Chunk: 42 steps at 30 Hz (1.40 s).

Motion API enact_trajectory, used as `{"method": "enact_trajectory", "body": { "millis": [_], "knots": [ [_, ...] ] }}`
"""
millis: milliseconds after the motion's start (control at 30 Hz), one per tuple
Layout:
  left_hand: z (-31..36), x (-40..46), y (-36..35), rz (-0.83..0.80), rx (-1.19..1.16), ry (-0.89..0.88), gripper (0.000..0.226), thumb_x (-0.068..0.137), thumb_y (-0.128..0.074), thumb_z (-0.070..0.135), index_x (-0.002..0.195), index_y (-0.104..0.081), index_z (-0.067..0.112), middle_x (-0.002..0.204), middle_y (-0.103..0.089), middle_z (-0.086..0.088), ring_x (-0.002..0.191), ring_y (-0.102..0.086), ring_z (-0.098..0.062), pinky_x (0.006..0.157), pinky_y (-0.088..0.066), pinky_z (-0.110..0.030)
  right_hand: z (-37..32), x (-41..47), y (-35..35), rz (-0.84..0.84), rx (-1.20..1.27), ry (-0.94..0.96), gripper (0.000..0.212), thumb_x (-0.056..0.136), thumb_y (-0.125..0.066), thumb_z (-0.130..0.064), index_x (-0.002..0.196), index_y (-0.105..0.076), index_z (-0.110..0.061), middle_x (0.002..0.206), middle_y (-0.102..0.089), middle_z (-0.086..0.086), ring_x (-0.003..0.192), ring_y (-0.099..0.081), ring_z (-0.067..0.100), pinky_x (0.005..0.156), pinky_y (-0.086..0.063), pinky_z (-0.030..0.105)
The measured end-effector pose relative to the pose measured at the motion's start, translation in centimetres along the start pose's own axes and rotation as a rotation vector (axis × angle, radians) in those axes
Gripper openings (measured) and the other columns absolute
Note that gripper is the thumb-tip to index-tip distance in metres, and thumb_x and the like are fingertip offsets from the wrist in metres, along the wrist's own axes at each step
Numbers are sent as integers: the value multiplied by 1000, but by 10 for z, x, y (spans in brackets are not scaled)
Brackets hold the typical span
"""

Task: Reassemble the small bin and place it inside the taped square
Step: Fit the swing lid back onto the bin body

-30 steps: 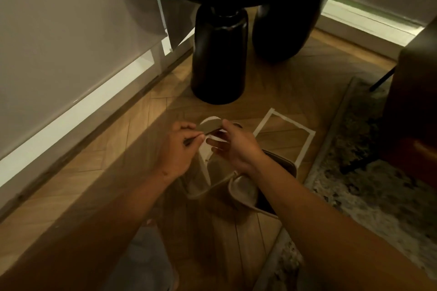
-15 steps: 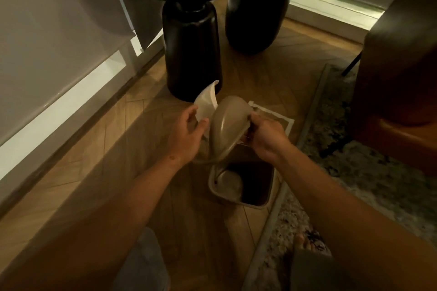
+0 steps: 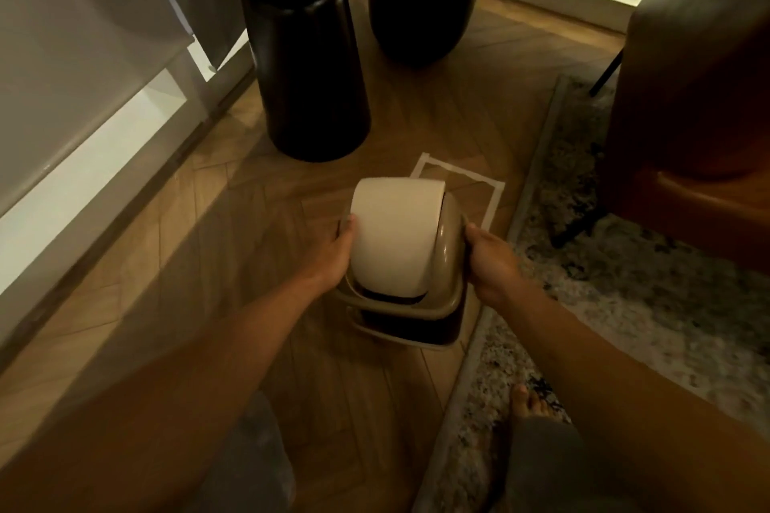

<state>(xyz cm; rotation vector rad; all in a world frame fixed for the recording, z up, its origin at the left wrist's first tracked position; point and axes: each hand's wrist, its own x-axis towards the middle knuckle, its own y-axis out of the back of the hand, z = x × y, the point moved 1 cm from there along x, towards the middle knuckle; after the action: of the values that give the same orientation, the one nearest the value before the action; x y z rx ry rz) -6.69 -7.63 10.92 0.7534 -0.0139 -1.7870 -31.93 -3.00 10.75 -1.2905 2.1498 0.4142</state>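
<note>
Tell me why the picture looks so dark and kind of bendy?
In the head view the room is dim and yellowish; the brightest spots are the white swing flap and the pale baseboard strips, while the black table base shows only faint shine. The wide lens curves straight wall edges and stretches both forearms near the bottom. The left hand and right hand look slightly soft.

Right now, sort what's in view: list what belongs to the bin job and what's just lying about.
Belongs to the job:
bin lid, gripped by left hand and right hand
bin body
taped square

Just lying about:
black table pedestal
patterned rug
brown chair
</note>
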Motion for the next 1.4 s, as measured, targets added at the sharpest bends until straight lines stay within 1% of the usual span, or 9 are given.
{"method": "enact_trajectory", "body": {
  "millis": [200,433,633,767,900,1000,1100,1267,1400],
  "knots": [
    [-18,11,-25,-16,26,-8,77,95,-17,75,151,-45,30,153,-49,-6,143,-41,-30,113,-29,-42,26,14,22,163,-294,144,33,109,-54,-33,115,-79,-13,99,-75,1,85,-66,8,66,-49,25],
    [-34,11,-42,-54,-48,-73,103,75,-18,95,146,-52,28,144,-58,0,134,-50,-19,115,-38,-47,55,25,32,199,-352,105,35,106,-59,-38,126,-77,-17,111,-78,11,103,-72,27,96,-59,49],
    [-42,4,-41,-102,-25,-139,86,78,-26,93,141,-51,40,122,-59,30,113,-54,12,103,-42,-28,73,25,37,200,-310,152,29,106,-60,-25,130,-76,-17,121,-78,12,112,-72,29,99,-58,48],
    [-52,2,-39,-134,-54,-100,88,77,-34,93,148,-44,43,129,-57,25,124,-52,-4,108,-42,-35,75,25,40,193,-379,174,25,107,-59,-28,117,-80,-20,107,-80,10,99,-74,26,87,-60,44],
    [-54,2,-38,-173,-50,-71,49,79,-38,91,125,-44,75,123,-52,41,121,-50,5,105,-42,-30,75,27,38,217,-491,200,29,108,-57,-30,117,-80,-14,100,-79,11,89,-72,23,77,-50,30],
    [-54,7,-36,-188,-82,-49,80,71,-42,94,142,-43,57,129,-52,27,130,-49,-9,105,-43,-32,70,26,36,235,-560,185,32,108,-56,-30,121,-78,-11,103,-78,16,91,-71,26,81,-54,36],
    [-54,8,-32,-205,-98,-52,106,65,-49,95,153,-38,38,132,-51,19,125,-48,-9,99,-43,-26,59,29,40,163,-471,46,32,108,-57,-30,120,-76,-7,105,-77,17,97,-72,29,88,-57,42],
    [-52,8,-31,-162,-120,-20,88,78,-52,73,154,-39,32,136,-52,11,120,-52,-9,94,-42,-23,21,19,35,187,-656,282,30,111,-44,-31,115,-68,-13,108,-66,9,104,-61,23,88,-45,34],
    [-60,8,-30,-136,-133,15,68,95,-46,64,154,-38,31,137,-51,10,128,-52,-13,100,-43,-27,-15,-1,-4,2,-861,594,48,107,-51,-44,145,-60,-16,142,-63,9,132,-56,25,104,-46,39]
  ]
}}
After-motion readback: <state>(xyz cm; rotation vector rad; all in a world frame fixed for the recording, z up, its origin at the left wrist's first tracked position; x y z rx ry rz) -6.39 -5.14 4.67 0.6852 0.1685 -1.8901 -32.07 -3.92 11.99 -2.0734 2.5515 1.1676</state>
